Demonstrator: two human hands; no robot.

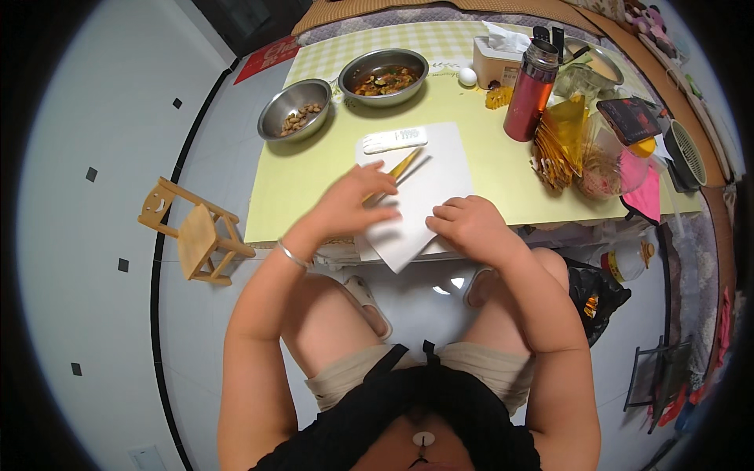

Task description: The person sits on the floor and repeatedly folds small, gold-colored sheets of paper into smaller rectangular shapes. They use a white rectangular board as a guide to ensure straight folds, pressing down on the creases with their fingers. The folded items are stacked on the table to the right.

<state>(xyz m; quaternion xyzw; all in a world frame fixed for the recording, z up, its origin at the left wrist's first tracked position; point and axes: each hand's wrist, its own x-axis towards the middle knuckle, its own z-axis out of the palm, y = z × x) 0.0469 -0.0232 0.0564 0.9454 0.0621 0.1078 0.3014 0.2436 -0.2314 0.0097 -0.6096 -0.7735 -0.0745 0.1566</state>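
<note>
White paper (416,216) lies on the table in front of me, its near corner jutting past the front edge. A narrow folded gold paper piece (405,162) rests on it at a slant. My left hand (353,200), slightly blurred, is over the lower end of that piece, thumb and fingers apart. At the paper's right edge, my right hand (470,225) has bent fingers close together on the sheet; its fingertips are partly hidden. Beyond both hands sits a flat white case (395,140) with printing on it.
Two metal bowls of food, one with nuts (271,118) and one with a cooked dish (383,100), stand at the back left. On the right are a red thermos (528,98), a fanned gold paper stack (556,149), a phone (628,120) and a clear container (605,169). A wooden chair (200,239) stands left.
</note>
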